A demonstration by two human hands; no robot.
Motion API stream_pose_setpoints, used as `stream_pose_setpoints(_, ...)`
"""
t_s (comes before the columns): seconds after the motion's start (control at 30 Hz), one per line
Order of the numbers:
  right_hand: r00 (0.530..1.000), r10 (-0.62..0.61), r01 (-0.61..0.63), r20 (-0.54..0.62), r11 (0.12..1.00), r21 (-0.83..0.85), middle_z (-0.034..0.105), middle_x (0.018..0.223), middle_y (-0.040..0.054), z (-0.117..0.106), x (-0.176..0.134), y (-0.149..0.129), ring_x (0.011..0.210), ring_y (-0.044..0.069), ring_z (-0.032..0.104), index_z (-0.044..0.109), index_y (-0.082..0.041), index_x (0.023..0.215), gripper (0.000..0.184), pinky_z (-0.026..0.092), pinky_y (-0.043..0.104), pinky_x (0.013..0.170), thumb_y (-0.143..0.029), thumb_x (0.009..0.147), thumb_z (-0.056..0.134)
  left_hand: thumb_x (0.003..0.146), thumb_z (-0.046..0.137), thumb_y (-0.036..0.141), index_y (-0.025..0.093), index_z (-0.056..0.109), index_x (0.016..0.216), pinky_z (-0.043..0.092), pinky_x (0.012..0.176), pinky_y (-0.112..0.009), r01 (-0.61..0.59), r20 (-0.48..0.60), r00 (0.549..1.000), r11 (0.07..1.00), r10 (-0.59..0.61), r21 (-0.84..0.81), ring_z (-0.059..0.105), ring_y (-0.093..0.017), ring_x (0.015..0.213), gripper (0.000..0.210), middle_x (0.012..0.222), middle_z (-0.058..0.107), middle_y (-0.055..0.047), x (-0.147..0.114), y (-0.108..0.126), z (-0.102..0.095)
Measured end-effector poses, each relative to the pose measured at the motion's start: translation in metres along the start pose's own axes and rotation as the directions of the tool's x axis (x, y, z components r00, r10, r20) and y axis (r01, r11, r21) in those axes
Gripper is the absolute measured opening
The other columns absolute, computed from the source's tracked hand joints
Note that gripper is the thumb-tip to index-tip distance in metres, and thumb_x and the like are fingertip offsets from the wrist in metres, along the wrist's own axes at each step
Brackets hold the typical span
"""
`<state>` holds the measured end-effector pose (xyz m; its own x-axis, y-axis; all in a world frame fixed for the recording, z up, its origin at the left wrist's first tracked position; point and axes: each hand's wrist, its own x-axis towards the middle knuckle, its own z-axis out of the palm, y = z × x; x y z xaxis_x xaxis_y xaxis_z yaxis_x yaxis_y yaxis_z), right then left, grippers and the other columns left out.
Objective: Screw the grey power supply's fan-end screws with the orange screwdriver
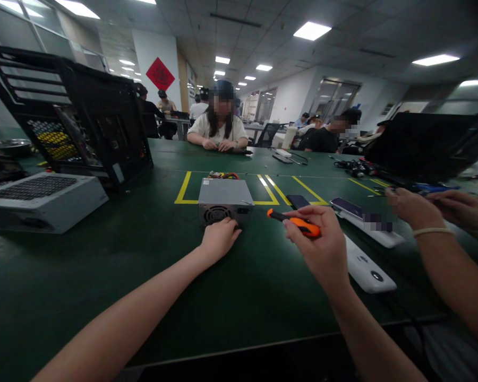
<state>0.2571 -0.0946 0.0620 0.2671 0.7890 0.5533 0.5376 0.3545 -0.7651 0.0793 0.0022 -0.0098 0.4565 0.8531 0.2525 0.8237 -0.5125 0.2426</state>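
A grey metal computer power supply (226, 193) sits on the green table, its round fan grille and power socket facing me. My left hand (220, 241) is against the lower part of that face, fingers curled over it and partly hidden. To the right, my right hand (318, 239) is raised above the table, closed around an orange-and-black handled tool (305, 227). The tool's black part and orange end point left toward the power supply. Its exact kind is not clear, and fingers cover part of it. Coloured wires (223, 175) show behind the power supply.
A black computer case (119, 127) and a larger power supply (43, 199) stand at left. Yellow tape (187, 185) marks the table. Phones and a white power bank (368, 265) lie at right, near a co-worker's hands (416, 207). Another person (219, 122) sits opposite.
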Motion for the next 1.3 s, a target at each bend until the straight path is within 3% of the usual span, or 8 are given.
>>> stream_pose_setpoints(0.17,0.983,-0.137,0.135,-0.119,0.991,-0.024,0.06,0.086,0.0009,0.005,0.037,-0.001,0.073,0.015,0.061,0.045,-0.022,0.104,0.037,0.05,0.031,0.066,-0.032,0.074,0.064,0.09,0.043,0.034,0.016,0.058,0.091,0.046,0.066,-0.031,-0.035,0.006,0.999,0.998,0.035,0.058,0.062,-0.023,0.083,0.024,0.097,0.061,-0.009,0.014,0.022,0.009)
stream_pose_setpoints(0.3,0.951,-0.227,0.195,-0.209,0.967,-0.164,0.057,0.088,0.0014,0.017,0.04,0.017,0.071,0.015,0.058,0.047,-0.023,0.108,0.035,0.047,0.03,0.067,-0.037,0.078,0.059,0.09,0.043,0.028,0.016,0.056,0.094,0.046,0.065,-0.031,-0.027,0.023,0.999,0.998,0.026,0.064,0.062,-0.023,0.083,0.019,0.097,0.06,-0.009,0.013,0.023,0.012)
stream_pose_setpoints(0.5,0.959,-0.278,0.281,0.053,0.916,-0.286,0.059,0.102,0.0063,0.03,0.026,0.036,0.083,0.019,0.059,0.046,-0.023,0.114,0.032,0.045,0.032,0.075,-0.037,0.086,0.048,0.087,0.045,0.024,0.017,0.057,0.094,0.047,0.07,-0.031,-0.085,0.085,0.993,0.996,0.087,-0.03,0.059,-0.021,0.086,0.016,0.096,0.058,-0.007,-0.001,0.005,0.005)
stream_pose_setpoints(0.7,0.976,-0.154,0.198,0.153,0.92,-0.338,0.06,0.086,0.0036,0.036,0.021,0.032,0.067,0.017,0.059,0.044,-0.022,0.113,0.034,0.044,0.03,0.063,-0.037,0.083,0.049,0.083,0.052,0.022,0.016,0.062,0.089,0.047,0.081,-0.033,-0.046,0.18,0.98,0.974,0.087,-0.22,0.055,-0.02,0.089,0.013,0.096,0.054,-0.008,-0.016,-0.011,-0.005)
stream_pose_setpoints(0.8,0.984,-0.106,0.148,0.145,0.937,-0.318,0.058,0.078,0.0007,0.038,0.016,0.031,0.061,0.016,0.059,0.041,-0.022,0.115,0.037,0.044,0.029,0.058,-0.034,0.082,0.051,0.082,0.051,0.018,0.016,0.06,0.085,0.045,0.082,-0.034,-0.038,0.15,0.985,0.949,0.089,-0.312,0.054,-0.019,0.089,0.01,0.094,0.054,-0.007,-0.019,-0.012,-0.006)
stream_pose_setpoints(0.9,0.973,-0.23,0.226,-0.014,0.964,-0.141,0.059,0.086,0.0025,0.038,0.008,0.027,0.071,0.017,0.062,0.04,-0.023,0.112,0.038,0.048,0.031,0.064,-0.029,0.078,0.056,0.084,0.048,0.017,0.016,0.054,0.085,0.046,0.077,-0.032,0.005,0.133,0.987,0.806,0.092,-0.593,0.054,-0.016,0.083,0.006,0.087,0.056,-0.004,-0.021,-0.014,-0.006)
stream_pose_setpoints(1.07,0.829,-0.499,0.51,-0.254,0.86,-0.025,0.062,0.076,-0.0039,0.031,-0.006,0.011,0.062,0.014,0.061,0.038,-0.028,0.111,0.049,0.048,0.034,0.069,-0.013,0.071,0.062,0.082,0.054,0.018,0.016,0.05,0.087,0.047,0.074,-0.028,0.045,0.109,0.985,0.41,0.134,-0.911,0.058,-0.013,0.08,0.006,0.083,0.059,-0.002,-0.024,-0.012,-0.009)
stream_pose_setpoints(1.3,0.82,-0.508,0.522,-0.266,0.853,-0.017,0.061,0.073,-0.0048,0.027,-0.012,0.008,0.053,0.012,0.059,0.041,-0.029,0.109,0.05,0.043,0.028,0.053,-0.014,0.068,0.064,0.08,0.06,0.018,0.016,0.051,0.096,0.046,0.077,-0.029,-0.002,0.049,0.989,0.34,0.141,-0.94,0.06,-0.013,0.084,0.018,0.089,0.063,-0.003,-0.027,-0.007,-0.008)
